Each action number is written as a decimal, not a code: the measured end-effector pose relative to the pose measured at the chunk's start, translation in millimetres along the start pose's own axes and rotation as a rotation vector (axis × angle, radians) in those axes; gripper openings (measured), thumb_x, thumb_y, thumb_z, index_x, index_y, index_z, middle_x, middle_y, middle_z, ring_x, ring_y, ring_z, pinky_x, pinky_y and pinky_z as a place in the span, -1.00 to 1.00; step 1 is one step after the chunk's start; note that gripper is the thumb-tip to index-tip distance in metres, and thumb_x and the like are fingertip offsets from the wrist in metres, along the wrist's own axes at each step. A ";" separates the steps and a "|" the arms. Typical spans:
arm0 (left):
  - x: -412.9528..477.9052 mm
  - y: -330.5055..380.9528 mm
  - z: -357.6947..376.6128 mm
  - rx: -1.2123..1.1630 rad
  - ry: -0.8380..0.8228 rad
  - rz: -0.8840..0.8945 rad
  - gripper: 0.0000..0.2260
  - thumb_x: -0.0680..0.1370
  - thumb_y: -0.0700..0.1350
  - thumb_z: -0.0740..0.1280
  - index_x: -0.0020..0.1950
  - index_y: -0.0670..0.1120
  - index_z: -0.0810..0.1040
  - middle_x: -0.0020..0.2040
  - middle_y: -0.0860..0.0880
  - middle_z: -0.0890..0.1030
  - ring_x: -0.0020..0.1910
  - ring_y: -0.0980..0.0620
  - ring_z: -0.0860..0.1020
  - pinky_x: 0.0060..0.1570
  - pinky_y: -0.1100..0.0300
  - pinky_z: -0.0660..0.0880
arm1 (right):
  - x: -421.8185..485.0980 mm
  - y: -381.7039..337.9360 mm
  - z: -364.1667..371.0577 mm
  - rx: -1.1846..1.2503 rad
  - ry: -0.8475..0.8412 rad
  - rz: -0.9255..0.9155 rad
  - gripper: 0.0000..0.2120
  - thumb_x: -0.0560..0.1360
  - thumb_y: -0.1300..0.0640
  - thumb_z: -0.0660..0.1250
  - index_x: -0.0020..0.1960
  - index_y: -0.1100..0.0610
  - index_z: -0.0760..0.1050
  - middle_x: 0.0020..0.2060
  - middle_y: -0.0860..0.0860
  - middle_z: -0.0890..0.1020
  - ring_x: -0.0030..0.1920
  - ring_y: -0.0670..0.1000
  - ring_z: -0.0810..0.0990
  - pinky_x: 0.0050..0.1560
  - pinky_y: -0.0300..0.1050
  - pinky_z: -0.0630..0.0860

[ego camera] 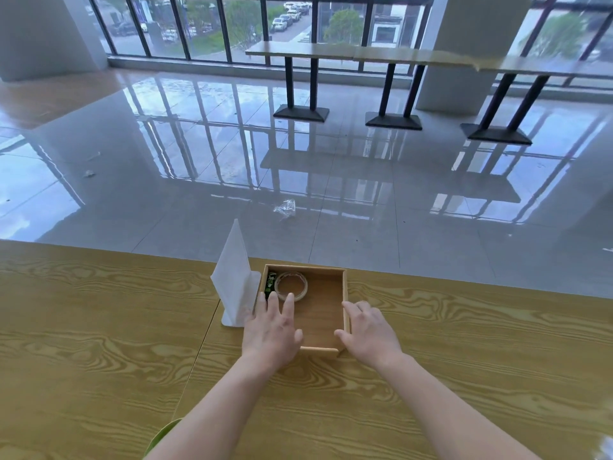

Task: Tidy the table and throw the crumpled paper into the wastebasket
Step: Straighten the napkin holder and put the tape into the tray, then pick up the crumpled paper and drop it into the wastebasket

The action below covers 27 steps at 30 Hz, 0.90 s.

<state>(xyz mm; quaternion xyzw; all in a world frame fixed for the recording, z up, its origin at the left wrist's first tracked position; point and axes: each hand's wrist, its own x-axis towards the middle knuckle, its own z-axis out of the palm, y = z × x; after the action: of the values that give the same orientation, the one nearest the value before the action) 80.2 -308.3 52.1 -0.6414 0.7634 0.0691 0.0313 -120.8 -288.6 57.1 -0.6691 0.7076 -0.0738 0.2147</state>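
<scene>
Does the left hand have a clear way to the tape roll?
Probably yes: the left hand lies open over the box, fingertips at the tape roll's near edge, nothing between.

Cool daylight floods in from the windows point(205, 28) at twelve o'clock, bright overall. The floor point(215, 154) glares with their reflections. My table point(99, 343) is evenly lit, with only faint, soft shadows. Straight lines bow toward the edges, and the corner at five o'clock smears into blur.
</scene>
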 end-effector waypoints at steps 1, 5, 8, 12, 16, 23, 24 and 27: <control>-0.9 1.0 -0.9 0.001 0.000 0.010 -0.32 0.57 0.20 0.15 0.59 0.03 -0.07 0.58 -0.17 0.07 0.57 -0.21 -0.03 0.47 -0.29 0.06 | -3.4 -0.6 -1.1 -0.001 0.007 0.006 -0.39 0.56 -0.11 0.28 0.53 0.04 0.19 0.39 0.04 0.38 0.37 0.11 0.34 0.34 0.00 0.40; -3.3 6.9 -5.5 -0.007 0.006 0.069 -0.31 0.57 0.21 0.15 0.58 0.03 -0.08 0.58 -0.16 0.06 0.57 -0.21 -0.04 0.47 -0.30 0.07 | -18.1 -2.7 -7.9 -0.011 0.047 0.035 -0.44 0.55 -0.11 0.30 0.48 0.04 0.25 0.37 0.05 0.40 0.34 0.12 0.36 0.31 0.00 0.41; -5.6 15.4 -7.5 -0.027 0.003 0.118 -0.31 0.56 0.20 0.15 0.58 0.04 -0.08 0.59 -0.15 0.05 0.58 -0.21 -0.06 0.48 -0.30 0.03 | -31.5 0.2 -13.4 -0.011 0.074 0.081 -0.41 0.55 -0.13 0.30 0.50 0.02 0.23 0.39 0.04 0.39 0.37 0.12 0.34 0.32 0.00 0.40; -7.4 36.7 -13.1 -0.059 0.015 0.193 -0.31 0.55 0.19 0.15 0.59 0.04 -0.05 0.59 -0.14 0.05 0.58 -0.21 -0.07 0.49 -0.30 -0.03 | -48.5 8.9 -23.6 0.003 0.111 0.145 -0.38 0.55 -0.15 0.29 0.52 0.01 0.20 0.41 0.01 0.37 0.39 0.10 0.30 0.31 0.01 0.38; -12.9 62.2 -16.5 -0.061 0.027 0.271 -0.30 0.55 0.20 0.17 0.59 0.04 -0.05 0.59 -0.15 0.06 0.57 -0.22 -0.06 0.48 -0.32 -0.01 | -70.9 22.7 -31.8 0.012 0.153 0.197 -0.39 0.54 -0.13 0.29 0.51 0.01 0.21 0.40 0.01 0.38 0.38 0.09 0.32 0.32 0.01 0.40; -33.2 115.8 -18.4 -0.067 0.053 0.383 -0.29 0.54 0.21 0.20 0.58 0.03 -0.03 0.57 -0.14 0.10 0.57 -0.22 -0.02 0.47 -0.32 0.02 | -120.2 68.7 -46.2 0.008 0.199 0.292 -0.39 0.54 -0.16 0.29 0.51 0.01 0.21 0.39 0.00 0.38 0.36 0.09 0.34 0.28 0.01 0.44; -36.8 124.6 -18.3 -0.065 0.059 0.395 -0.29 0.54 0.21 0.20 0.58 0.02 -0.03 0.57 -0.14 0.10 0.57 -0.21 -0.02 0.47 -0.32 0.02 | -127.1 76.7 -48.9 0.011 0.206 0.302 -0.39 0.54 -0.16 0.29 0.51 0.01 0.21 0.39 0.01 0.38 0.36 0.09 0.34 0.27 0.01 0.44; -48.1 154.0 -18.8 -0.066 0.075 0.425 -0.30 0.54 0.21 0.19 0.58 0.02 -0.03 0.57 -0.13 0.11 0.57 -0.20 -0.02 0.47 -0.31 0.01 | -147.6 102.0 -57.6 0.027 0.226 0.320 -0.38 0.54 -0.16 0.29 0.52 0.01 0.20 0.40 0.01 0.38 0.36 0.09 0.34 0.29 0.02 0.43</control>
<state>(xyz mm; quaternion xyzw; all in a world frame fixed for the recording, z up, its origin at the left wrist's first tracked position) -62.2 -238.4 87.3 -0.4688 0.8795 0.0751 -0.0334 -235.5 -145.1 99.0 -0.5325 0.8236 -0.1228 0.1518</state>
